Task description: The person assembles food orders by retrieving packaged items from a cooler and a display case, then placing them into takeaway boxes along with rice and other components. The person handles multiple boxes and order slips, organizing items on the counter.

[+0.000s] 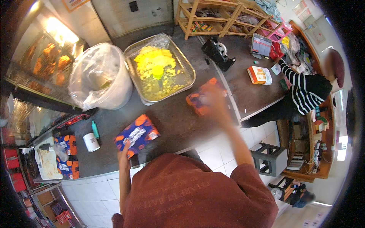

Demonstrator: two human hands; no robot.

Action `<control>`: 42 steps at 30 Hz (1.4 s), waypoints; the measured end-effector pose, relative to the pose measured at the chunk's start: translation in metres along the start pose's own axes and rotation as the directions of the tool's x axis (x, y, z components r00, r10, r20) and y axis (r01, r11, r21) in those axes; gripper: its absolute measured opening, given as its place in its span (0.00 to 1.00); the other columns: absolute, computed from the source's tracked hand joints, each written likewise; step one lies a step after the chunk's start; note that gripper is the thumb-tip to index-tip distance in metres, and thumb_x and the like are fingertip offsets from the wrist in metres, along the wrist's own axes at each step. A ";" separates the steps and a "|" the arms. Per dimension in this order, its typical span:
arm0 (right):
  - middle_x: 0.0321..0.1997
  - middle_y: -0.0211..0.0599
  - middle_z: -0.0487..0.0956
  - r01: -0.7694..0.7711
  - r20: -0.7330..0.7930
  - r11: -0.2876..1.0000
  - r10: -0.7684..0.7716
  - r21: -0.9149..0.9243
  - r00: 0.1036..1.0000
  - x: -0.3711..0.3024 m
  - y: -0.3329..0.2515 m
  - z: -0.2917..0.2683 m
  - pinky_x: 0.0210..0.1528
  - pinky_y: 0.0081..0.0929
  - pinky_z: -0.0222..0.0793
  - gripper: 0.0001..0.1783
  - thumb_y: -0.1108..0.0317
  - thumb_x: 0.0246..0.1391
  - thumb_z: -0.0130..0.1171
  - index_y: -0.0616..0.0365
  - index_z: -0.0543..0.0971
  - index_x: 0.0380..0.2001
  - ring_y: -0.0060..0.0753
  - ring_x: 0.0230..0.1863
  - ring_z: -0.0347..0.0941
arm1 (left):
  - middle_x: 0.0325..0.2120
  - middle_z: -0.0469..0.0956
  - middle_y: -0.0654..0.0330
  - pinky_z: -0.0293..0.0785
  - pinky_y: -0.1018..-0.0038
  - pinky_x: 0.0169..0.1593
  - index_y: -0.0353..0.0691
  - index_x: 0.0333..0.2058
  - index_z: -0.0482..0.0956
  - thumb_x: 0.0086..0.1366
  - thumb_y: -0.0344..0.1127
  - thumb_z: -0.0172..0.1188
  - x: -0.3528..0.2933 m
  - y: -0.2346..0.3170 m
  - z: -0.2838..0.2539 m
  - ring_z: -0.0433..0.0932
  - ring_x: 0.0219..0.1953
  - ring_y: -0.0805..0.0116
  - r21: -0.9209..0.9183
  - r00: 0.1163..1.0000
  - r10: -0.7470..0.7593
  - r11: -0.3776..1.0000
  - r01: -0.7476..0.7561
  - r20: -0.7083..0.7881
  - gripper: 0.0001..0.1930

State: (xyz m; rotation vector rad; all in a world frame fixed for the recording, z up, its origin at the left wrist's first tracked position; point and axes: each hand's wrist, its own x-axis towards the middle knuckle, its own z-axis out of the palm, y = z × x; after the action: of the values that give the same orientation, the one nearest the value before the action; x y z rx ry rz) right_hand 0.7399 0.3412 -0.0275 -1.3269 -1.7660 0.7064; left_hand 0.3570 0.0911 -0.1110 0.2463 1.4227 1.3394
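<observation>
My left hand grips the near edge of a flat blue-and-orange printed packet, which lies over the dark counter in front of me. Farther right, a second packet in the same colours is on the counter, its outline smeared. My right hand is over or on this second packet; motion blurs its fingers, so whether it grips cannot be told. Beyond both packets, a metal tray holds yellow food in pieces, with a bright yellow-green object in the middle. Left of it stands a whitish bucket lined with clear plastic.
A white cylinder and a teal tube stand at left, near more blue-and-orange packets. A lit cabinet borders the counter. At right are a black tape dispenser, an orange-and-white box and a person in striped sleeves.
</observation>
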 end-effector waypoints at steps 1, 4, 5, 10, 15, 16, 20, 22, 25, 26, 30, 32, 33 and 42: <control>0.25 0.36 0.78 -0.155 -0.176 0.985 0.166 0.075 0.970 0.031 0.013 -0.039 0.35 0.27 0.67 0.20 0.58 0.61 0.45 0.62 0.78 0.25 0.31 0.28 0.73 | 0.46 0.73 0.58 0.70 0.73 0.48 0.37 0.51 0.68 0.59 0.38 0.60 -0.018 0.004 0.008 0.74 0.46 0.68 -0.120 0.999 -0.033 0.992 0.030 -0.026 0.23; 0.26 0.44 0.79 -0.137 -0.483 0.946 -0.024 -0.295 0.875 0.116 0.119 -0.138 0.34 0.31 0.68 0.22 0.54 0.58 0.49 0.61 0.81 0.24 0.39 0.31 0.76 | 0.52 0.68 0.56 0.69 0.67 0.53 0.35 0.55 0.61 0.62 0.45 0.54 -0.060 0.006 0.023 0.70 0.52 0.65 -0.284 0.999 -0.025 0.959 0.015 -0.031 0.28; 0.28 0.46 0.80 -0.177 -0.553 0.934 -0.026 -0.310 0.833 0.140 0.155 -0.154 0.35 0.32 0.68 0.23 0.52 0.57 0.50 0.61 0.81 0.25 0.40 0.33 0.77 | 0.52 0.68 0.57 0.69 0.68 0.52 0.36 0.55 0.62 0.62 0.47 0.54 -0.070 0.009 0.036 0.69 0.53 0.66 -0.322 1.000 0.000 0.947 -0.003 -0.010 0.27; 0.26 0.45 0.80 -0.519 -0.333 0.828 0.438 -0.211 0.835 0.214 0.218 -0.135 0.34 0.32 0.69 0.30 0.39 0.49 0.53 0.58 0.82 0.21 0.41 0.32 0.77 | 0.50 0.70 0.60 0.69 0.69 0.50 0.41 0.54 0.64 0.61 0.47 0.56 -0.087 0.000 0.105 0.70 0.49 0.67 -0.454 0.983 0.006 0.886 -0.089 -0.182 0.26; 0.17 0.34 0.75 -0.522 0.029 0.835 0.534 -0.176 0.845 0.214 0.206 -0.160 0.28 0.32 0.63 0.33 0.33 0.40 0.58 0.56 0.79 0.14 0.31 0.22 0.69 | 0.51 0.69 0.61 0.63 0.65 0.55 0.43 0.54 0.64 0.62 0.46 0.55 -0.080 -0.004 0.179 0.68 0.51 0.66 -0.497 0.992 -0.013 0.866 -0.050 -0.122 0.25; 0.17 0.37 0.77 -0.482 0.032 0.854 0.497 -0.196 0.867 0.200 0.201 -0.176 0.30 0.33 0.65 0.33 0.32 0.41 0.56 0.55 0.80 0.15 0.34 0.24 0.72 | 0.52 0.69 0.61 0.63 0.64 0.56 0.43 0.55 0.64 0.62 0.46 0.54 -0.082 0.002 0.199 0.68 0.52 0.65 -0.491 0.996 0.007 0.870 -0.049 -0.087 0.25; 0.16 0.40 0.77 -0.432 0.007 0.833 0.463 -0.345 0.887 0.139 0.232 -0.186 0.32 0.36 0.67 0.34 0.31 0.40 0.56 0.56 0.81 0.14 0.38 0.27 0.76 | 0.48 0.72 0.61 0.70 0.65 0.44 0.47 0.54 0.65 0.60 0.55 0.52 -0.072 0.008 0.260 0.73 0.46 0.64 -0.403 0.996 0.000 0.915 -0.035 -0.086 0.27; 0.15 0.41 0.76 -0.259 -0.213 0.691 0.154 -0.675 0.965 0.136 0.243 -0.172 0.30 0.36 0.67 0.32 0.34 0.42 0.56 0.55 0.79 0.12 0.36 0.25 0.75 | 0.46 0.73 0.61 0.71 0.65 0.42 0.47 0.52 0.66 0.60 0.56 0.51 -0.066 0.012 0.280 0.74 0.44 0.64 -0.403 0.999 -0.023 0.915 0.011 -0.024 0.27; 0.18 0.41 0.77 -0.321 -0.198 0.514 0.279 -0.796 0.940 0.108 0.242 -0.176 0.29 0.33 0.67 0.30 0.37 0.44 0.56 0.56 0.80 0.14 0.35 0.24 0.75 | 0.42 0.76 0.62 0.70 0.67 0.36 0.48 0.48 0.70 0.59 0.58 0.52 -0.062 0.019 0.298 0.75 0.39 0.68 -0.400 0.998 -0.051 0.916 0.034 -0.033 0.25; 0.19 0.42 0.77 -0.394 -0.138 0.552 0.447 -0.735 0.884 0.113 0.233 -0.188 0.29 0.31 0.67 0.30 0.38 0.45 0.56 0.57 0.80 0.15 0.34 0.24 0.75 | 0.41 0.76 0.63 0.70 0.68 0.35 0.49 0.48 0.70 0.59 0.58 0.52 -0.058 0.024 0.310 0.75 0.39 0.69 -0.420 0.999 -0.035 0.906 0.045 0.032 0.24; 0.23 0.36 0.79 -0.415 0.213 0.899 0.381 0.141 0.900 0.063 0.128 -0.171 0.26 0.23 0.66 0.20 0.53 0.47 0.61 0.60 0.80 0.16 0.23 0.24 0.73 | 0.39 0.77 0.65 0.69 0.74 0.33 0.49 0.47 0.71 0.59 0.58 0.52 -0.054 0.028 0.342 0.75 0.36 0.72 -0.472 0.996 -0.071 0.881 0.042 -0.046 0.24; 0.21 0.31 0.79 -0.462 0.391 0.829 0.330 0.315 0.859 0.037 0.045 -0.146 0.27 0.21 0.65 0.13 0.62 0.45 0.63 0.60 0.80 0.15 0.19 0.24 0.72 | 0.40 0.77 0.66 0.69 0.76 0.33 0.49 0.47 0.71 0.60 0.57 0.52 -0.046 0.028 0.348 0.75 0.35 0.73 -0.450 0.996 -0.062 0.889 0.082 0.057 0.23; 0.18 0.31 0.77 -0.445 0.406 0.831 0.299 0.335 0.863 0.027 0.006 -0.139 0.26 0.20 0.64 0.13 0.64 0.45 0.63 0.60 0.79 0.14 0.19 0.22 0.70 | 0.40 0.77 0.66 0.69 0.77 0.33 0.49 0.47 0.71 0.60 0.57 0.51 -0.043 0.027 0.351 0.75 0.35 0.74 -0.442 0.992 -0.058 0.891 0.102 0.112 0.23; 0.08 0.33 0.64 -0.074 0.445 0.972 -0.034 0.224 0.895 -0.001 -0.001 -0.071 0.15 0.26 0.52 0.30 0.49 0.34 0.71 0.60 0.67 0.04 0.23 0.11 0.60 | 0.37 0.76 0.65 0.69 0.75 0.31 0.48 0.47 0.69 0.61 0.60 0.47 -0.053 0.027 0.350 0.75 0.34 0.72 -0.329 0.931 -0.189 0.898 0.293 0.312 0.25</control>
State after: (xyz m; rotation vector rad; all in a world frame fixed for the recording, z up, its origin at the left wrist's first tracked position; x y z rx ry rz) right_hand 0.8005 0.3376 0.0100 -1.0763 -1.9446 1.2746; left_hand 0.6374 0.2584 0.0282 -0.0022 0.9129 1.2805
